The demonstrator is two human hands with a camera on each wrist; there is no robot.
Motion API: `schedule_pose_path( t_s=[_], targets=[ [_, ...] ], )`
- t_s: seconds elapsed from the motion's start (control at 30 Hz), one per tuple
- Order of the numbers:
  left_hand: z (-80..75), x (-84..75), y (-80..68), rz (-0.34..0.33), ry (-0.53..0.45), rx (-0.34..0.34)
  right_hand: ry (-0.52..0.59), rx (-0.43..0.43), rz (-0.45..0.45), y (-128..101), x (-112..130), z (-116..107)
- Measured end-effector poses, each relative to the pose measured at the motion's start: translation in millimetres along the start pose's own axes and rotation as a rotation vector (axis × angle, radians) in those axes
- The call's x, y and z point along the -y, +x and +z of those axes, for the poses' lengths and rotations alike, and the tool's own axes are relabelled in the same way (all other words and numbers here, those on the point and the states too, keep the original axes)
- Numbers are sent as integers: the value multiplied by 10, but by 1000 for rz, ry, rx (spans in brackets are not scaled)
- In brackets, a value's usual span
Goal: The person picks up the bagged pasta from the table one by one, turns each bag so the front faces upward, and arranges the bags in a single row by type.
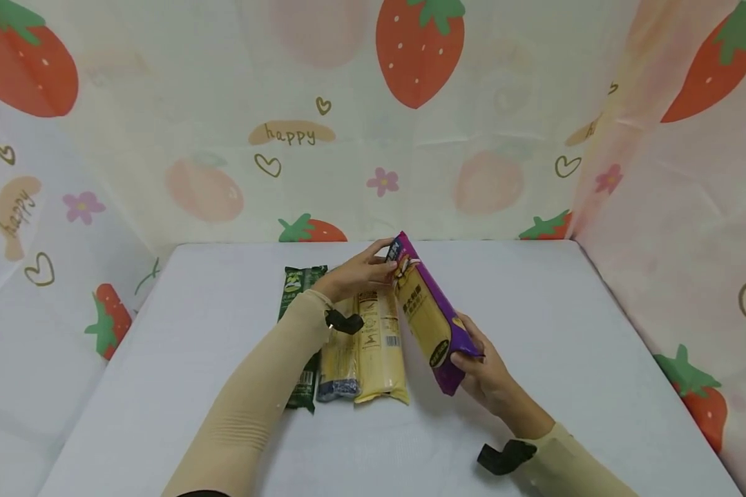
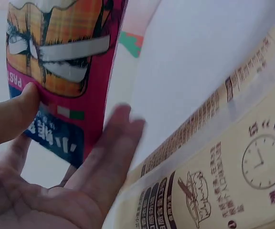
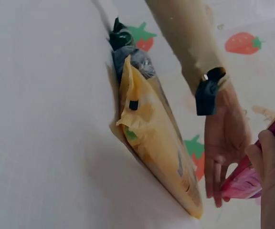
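Both hands are on the purple noodle packet (image 1: 427, 314), held tilted just above the white table (image 1: 572, 324). The left hand (image 1: 356, 275) pinches its far end, and the right hand (image 1: 485, 369) grips the near end. Beside it lie a yellow noodle packet (image 1: 380, 345), a blue-ended packet (image 1: 338, 369) and a green packet (image 1: 301, 331).

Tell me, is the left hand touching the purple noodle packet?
Touching. The left wrist view shows the left hand with its thumb pressed on the purple noodle packet.
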State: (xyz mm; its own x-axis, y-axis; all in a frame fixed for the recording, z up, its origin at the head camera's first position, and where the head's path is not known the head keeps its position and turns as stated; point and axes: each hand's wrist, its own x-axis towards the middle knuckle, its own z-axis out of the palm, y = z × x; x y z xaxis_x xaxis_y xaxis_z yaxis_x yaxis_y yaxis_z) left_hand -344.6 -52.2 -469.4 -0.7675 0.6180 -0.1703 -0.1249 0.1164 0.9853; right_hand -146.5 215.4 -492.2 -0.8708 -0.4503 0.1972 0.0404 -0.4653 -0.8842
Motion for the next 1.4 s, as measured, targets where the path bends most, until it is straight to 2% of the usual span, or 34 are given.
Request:
schedule_pose_path(
  t_s=[0.13,0.27,0.47,0.57,0.7,0.87,0.97,1.03,1.13,1.23,1.4],
  targets=[
    [20,10,17,5,-39,-52,-27,-26,23,-9,25,4],
    [39,33,24,11,-50,-98,-101,-81,51,-36,56,-12],
    [34,59,-12,10,-56,-187,-416,-155,53,-43,100,-36],
    [21,61,-42,20,-60,-205,-469,-160,44,-41,108,-53],
    [12,35,-85,6,-58,-158,-436,-133,31,-71,88,-74],
    [-8,-20,-112,-74,-68,-46,-414,-106,37,-137,58,-99],
    [-24,-47,-113,-95,-90,-8,-445,-103,59,-160,72,-104],
    [-30,-61,-110,-89,-92,-6,-506,-118,75,-158,93,-104],
    [-15,-64,-96,-68,-78,-48,-615,-165,96,-149,123,-109],
    [57,-51,-57,-53,-58,-131,-714,-212,94,-140,131,-136],
    [243,-31,40,-23,24,-275,-813,-246,93,-138,97,-197]
  ],
)
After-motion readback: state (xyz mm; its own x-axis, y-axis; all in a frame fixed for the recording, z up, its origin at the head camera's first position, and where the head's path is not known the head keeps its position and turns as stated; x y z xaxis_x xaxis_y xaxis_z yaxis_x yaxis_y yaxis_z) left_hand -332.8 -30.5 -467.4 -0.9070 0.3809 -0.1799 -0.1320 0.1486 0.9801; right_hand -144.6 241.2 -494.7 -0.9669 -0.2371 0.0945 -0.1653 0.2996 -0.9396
